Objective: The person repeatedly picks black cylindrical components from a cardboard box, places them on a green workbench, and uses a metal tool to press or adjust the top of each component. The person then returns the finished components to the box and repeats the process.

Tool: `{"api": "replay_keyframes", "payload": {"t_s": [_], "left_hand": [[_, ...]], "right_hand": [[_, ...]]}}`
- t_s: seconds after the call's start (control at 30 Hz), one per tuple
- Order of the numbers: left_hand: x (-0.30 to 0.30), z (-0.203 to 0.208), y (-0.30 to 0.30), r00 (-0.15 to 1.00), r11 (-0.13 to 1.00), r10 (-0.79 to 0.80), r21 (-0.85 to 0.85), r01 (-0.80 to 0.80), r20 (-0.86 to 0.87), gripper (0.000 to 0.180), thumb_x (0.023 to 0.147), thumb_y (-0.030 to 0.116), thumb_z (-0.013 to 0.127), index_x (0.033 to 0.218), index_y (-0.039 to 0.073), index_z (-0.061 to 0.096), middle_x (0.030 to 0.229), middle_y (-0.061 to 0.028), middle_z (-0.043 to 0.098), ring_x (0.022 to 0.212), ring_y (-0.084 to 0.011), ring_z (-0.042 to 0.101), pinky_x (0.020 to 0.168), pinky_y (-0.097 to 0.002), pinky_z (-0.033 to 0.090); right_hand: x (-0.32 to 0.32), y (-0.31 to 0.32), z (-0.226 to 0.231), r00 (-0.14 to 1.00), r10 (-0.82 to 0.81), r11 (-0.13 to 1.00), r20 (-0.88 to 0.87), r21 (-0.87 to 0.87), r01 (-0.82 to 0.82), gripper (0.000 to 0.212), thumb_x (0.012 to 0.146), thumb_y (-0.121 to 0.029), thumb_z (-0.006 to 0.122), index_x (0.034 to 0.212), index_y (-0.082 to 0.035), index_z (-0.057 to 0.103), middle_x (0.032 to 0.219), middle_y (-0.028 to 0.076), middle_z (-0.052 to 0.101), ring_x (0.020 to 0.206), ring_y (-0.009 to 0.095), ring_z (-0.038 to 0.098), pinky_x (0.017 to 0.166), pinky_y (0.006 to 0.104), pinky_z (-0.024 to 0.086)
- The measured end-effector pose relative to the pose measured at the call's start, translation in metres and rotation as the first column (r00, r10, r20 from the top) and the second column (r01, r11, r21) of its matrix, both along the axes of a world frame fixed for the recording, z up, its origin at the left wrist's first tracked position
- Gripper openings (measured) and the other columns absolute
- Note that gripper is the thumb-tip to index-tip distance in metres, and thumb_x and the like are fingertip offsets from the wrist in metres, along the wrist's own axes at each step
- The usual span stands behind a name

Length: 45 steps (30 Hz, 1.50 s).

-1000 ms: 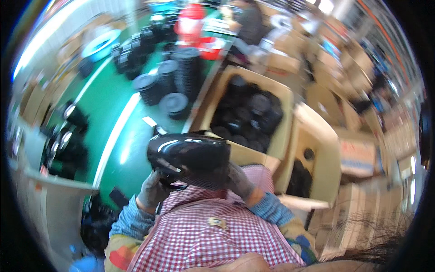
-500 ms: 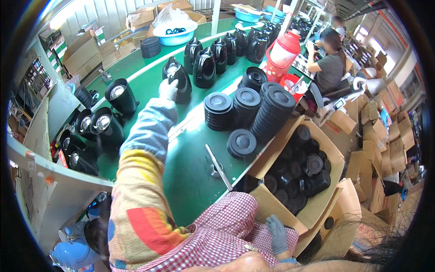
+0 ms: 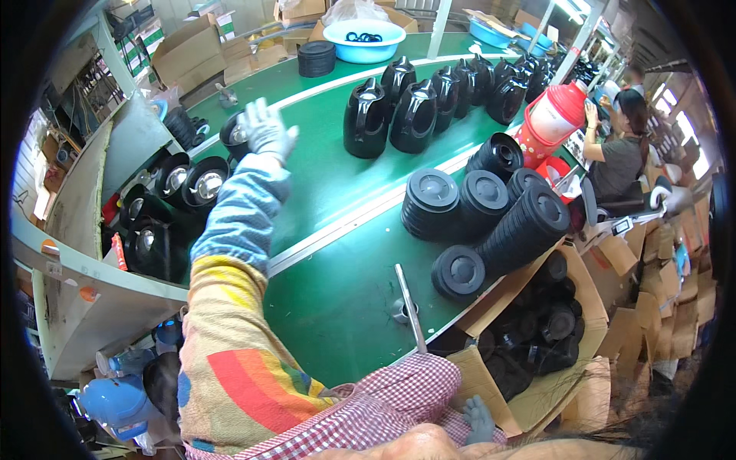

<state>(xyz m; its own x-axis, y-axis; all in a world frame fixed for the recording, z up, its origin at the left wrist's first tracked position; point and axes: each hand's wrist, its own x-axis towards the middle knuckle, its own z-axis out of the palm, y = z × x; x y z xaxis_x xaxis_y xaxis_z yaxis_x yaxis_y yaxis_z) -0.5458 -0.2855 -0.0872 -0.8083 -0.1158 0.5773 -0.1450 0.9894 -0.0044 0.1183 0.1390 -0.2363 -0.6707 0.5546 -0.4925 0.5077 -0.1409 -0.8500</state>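
On the belt: left hand (image 3: 267,129) spread wide, holding nothing, just by a black jug (image 3: 234,134)
Right hand (image 3: 478,418): low by the box (image 3: 491,383), grip hard to tell

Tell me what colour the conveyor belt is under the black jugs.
Green, with a white stripe along it; the long conveyor belt under the black plastic jugs shows best in the head view.

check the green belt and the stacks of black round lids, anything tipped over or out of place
One stack of black round lids lies toppled on its side at the green belt's right edge, leaning over the open cardboard box, while neighbouring stacks stand upright. The gloved left hand is stretched out open above the belt, holding nothing.
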Motion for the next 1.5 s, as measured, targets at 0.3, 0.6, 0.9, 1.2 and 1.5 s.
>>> {"api": "replay_keyframes", "payload": {"t_s": [0.3,0.6,0.9,1.2,1.5], "left_hand": [[0.009,-0.021,-0.062,0.982,0.997,-0.066,-0.037,0.073,0.175,0.051,0.075,0.017,0.073,0.125,0.016,0.064,0.137,-0.0055,0.056,0.133,-0.0278,0.047,0.108,-0.045,0.037],[0.247,0.108,0.052,0.386,0.379,-0.919,0.091,0.921,-0.079,0.041,0.066,0.006,0.078,0.104,0.003,0.065,0.137,-0.0188,0.056,0.131,-0.0415,0.05,0.108,-0.0509,0.041],[0.473,0.066,0.193,-0.427,-0.382,-0.901,0.326,0.865,0.076,0.031,0.069,0.007,0.075,0.095,0.001,0.059,0.141,-0.0207,0.053,0.133,-0.0439,0.05,0.105,-0.0531,0.046],[0.622,0.011,0.214,-0.49,-0.364,-0.756,0.344,0.866,0.434,0.029,0.082,0.022,0.071,0.105,0.005,0.068,0.137,-0.0185,0.055,0.13,-0.0351,0.053,0.094,-0.0433,0.054],[0.559,-0.008,0.226,-0.619,-0.454,-0.753,0.502,0.736,0.226,0.049,0.068,0.022,0.087,0.106,0.009,0.058,0.142,-0.0209,0.051,0.137,-0.0443,0.046,0.104,-0.0502,0.049]], "right_hand": [[-0.016,-0.022,0.041,0.983,0.134,0.991,-0.123,0.0,-0.135,0.046,0.105,-0.014,0.056,0.145,0.007,0.048,0.139,0.018,0.058,0.126,0.025,0.058,0.11,0.0337,0.045],[0.009,-0.029,0.101,0.944,0.271,0.888,-0.188,0.427,-0.17,0.04,0.103,-0.01,0.056,0.14,0.006,0.054,0.139,0.016,0.06,0.127,0.025,0.058,0.108,0.0334,0.045],[-0.002,-0.022,0.205,0.81,0.431,0.748,-0.397,0.659,-0.076,0.046,0.102,-0.016,0.059,0.142,0.005,0.052,0.143,0.019,0.056,0.135,0.03,0.052,0.114,0.0359,0.038],[0.07,0.0,0.117,0.854,0.4,0.914,-0.333,0.078,-0.398,0.051,0.093,0.001,0.053,0.144,0.002,0.053,0.145,0.011,0.057,0.135,0.022,0.05,0.118,0.0346,0.035],[0.058,0.021,0.098,0.877,0.41,0.911,-0.25,0.152,-0.382,0.051,0.089,0.005,0.05,0.139,0.0,0.059,0.139,0.011,0.063,0.129,0.021,0.056,0.114,0.0325,0.039]]}}
